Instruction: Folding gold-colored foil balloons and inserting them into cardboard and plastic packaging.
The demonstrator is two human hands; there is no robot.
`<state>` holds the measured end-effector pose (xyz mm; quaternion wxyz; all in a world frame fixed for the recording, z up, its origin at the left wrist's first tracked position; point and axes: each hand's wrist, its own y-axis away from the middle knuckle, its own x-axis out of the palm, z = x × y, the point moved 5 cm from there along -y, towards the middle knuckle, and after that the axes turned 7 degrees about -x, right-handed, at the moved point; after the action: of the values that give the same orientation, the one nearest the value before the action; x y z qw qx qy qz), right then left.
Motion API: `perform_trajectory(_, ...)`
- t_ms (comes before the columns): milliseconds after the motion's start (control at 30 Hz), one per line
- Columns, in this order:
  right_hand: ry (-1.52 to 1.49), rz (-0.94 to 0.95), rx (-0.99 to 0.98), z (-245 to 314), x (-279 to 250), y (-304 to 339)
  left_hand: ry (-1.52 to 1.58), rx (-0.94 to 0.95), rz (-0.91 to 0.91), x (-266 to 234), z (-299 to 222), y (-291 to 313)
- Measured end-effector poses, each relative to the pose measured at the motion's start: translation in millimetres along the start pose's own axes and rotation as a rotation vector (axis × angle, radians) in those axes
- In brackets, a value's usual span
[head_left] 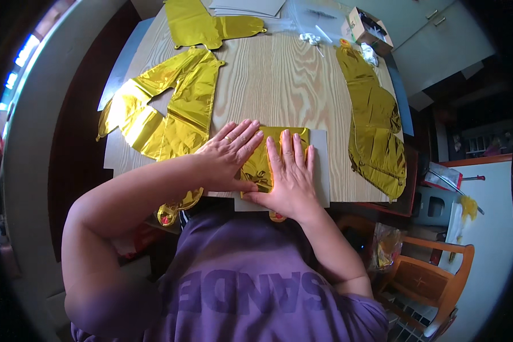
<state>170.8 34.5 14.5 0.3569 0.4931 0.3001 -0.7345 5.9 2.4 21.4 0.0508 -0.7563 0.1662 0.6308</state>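
Note:
A piece of gold foil (255, 169), folded into a rough rectangle, lies on a grey card (320, 171) at the table's front edge. Across its left side rests my left hand (228, 157), fingers straight and close together, a ring on one of them. My right hand (292, 178) presses flat on the foil's right part with its fingers spread. Both thumbs come close together near the foil's lower edge. Neither hand grips anything. Left of them spreads a flat gold foil balloon (188, 108), and its lower end appears to hang over the table edge below my left forearm.
Another flat foil balloon (194, 25) lies at the far left, and a long one (376, 114) along the right edge. At the back are grey cards (248, 7), clear plastic, small white pieces (310, 38) and an open box (370, 28). A wooden chair (427, 279) stands right.

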Motion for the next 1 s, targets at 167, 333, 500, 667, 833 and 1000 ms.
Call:
perform_trajectory(167,0.010,-0.014,0.009,-0.6,-2.7,1.6,-0.003,0.043,-0.065,2.1,-0.2,3.0)
perform_trajectory(333,-0.098,-0.098,-0.029,-7.8,-15.0,7.6,-0.032,0.064,-0.148,3.4,-1.2,6.9)
perform_trajectory(500,-0.016,-0.174,0.028,-29.5,-28.0,22.7,-0.015,0.059,-0.159,1.0,-3.7,7.8)
perform_trajectory(667,0.092,-0.082,-0.021,-39.6,-19.9,-5.1,-0.044,0.069,-0.159,1.9,-4.5,7.5)
perform_trajectory(833,0.139,-0.032,0.032,-46.2,-6.6,0.1,-0.044,0.075,-0.146,-1.2,-2.8,11.6)
perform_trajectory(1000,0.133,-0.025,0.039,-45.2,-7.4,-0.4,-0.112,-0.025,-0.016,-12.8,-8.4,13.6)
